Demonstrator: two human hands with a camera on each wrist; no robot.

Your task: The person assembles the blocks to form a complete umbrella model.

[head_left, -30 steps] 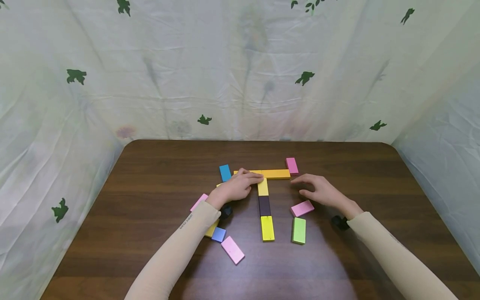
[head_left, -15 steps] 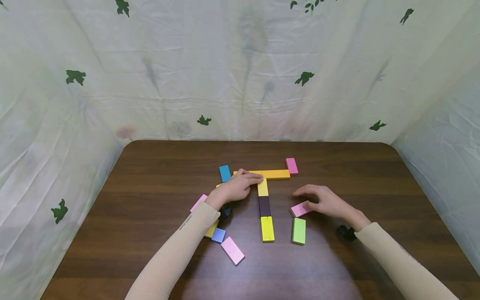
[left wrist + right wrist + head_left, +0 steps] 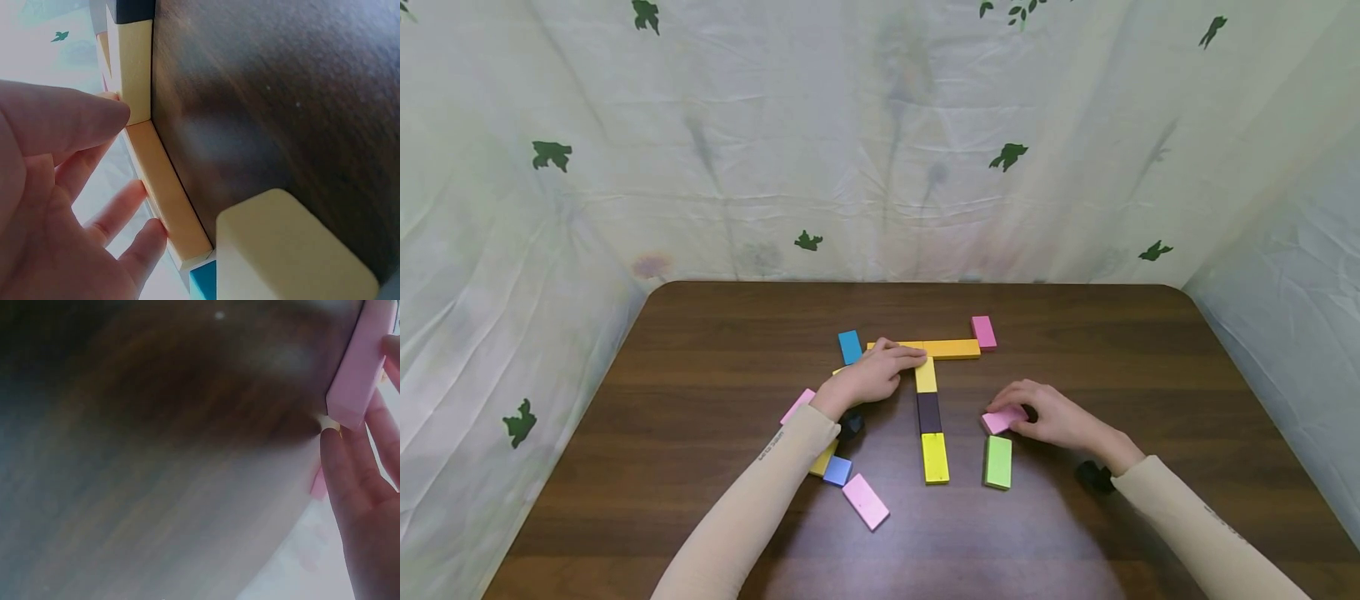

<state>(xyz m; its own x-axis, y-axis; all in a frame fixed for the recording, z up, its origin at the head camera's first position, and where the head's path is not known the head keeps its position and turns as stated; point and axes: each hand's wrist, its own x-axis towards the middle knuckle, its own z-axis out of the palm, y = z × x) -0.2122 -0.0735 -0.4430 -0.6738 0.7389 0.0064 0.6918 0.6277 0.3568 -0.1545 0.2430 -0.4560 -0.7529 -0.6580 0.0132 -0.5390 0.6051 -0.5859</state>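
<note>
My right hand (image 3: 1047,414) has its thumb and fingers at opposite edges of a pink block (image 3: 1003,419), pinching it where it lies on the table; in the right wrist view that block (image 3: 357,369) sits between the fingertips. My left hand (image 3: 871,373) rests over a row of orange blocks (image 3: 951,349), covering part of it. In the left wrist view, its fingertips touch the far side of an orange block (image 3: 172,194), and the thumb lies by the end of a pale yellow block (image 3: 135,72). A dark block (image 3: 928,412) and a bright yellow block (image 3: 936,458) continue that column.
A green block (image 3: 997,462) lies just in front of the pinched one. Another pink block (image 3: 983,332) meets the orange row's right end, and a blue block (image 3: 850,347) its left. By the left forearm are a light pink block (image 3: 866,501) and a small blue block (image 3: 837,471).
My right hand has come down toward me from beside the orange row, and its fingers have closed on the pink block. My left hand has stayed in place.
</note>
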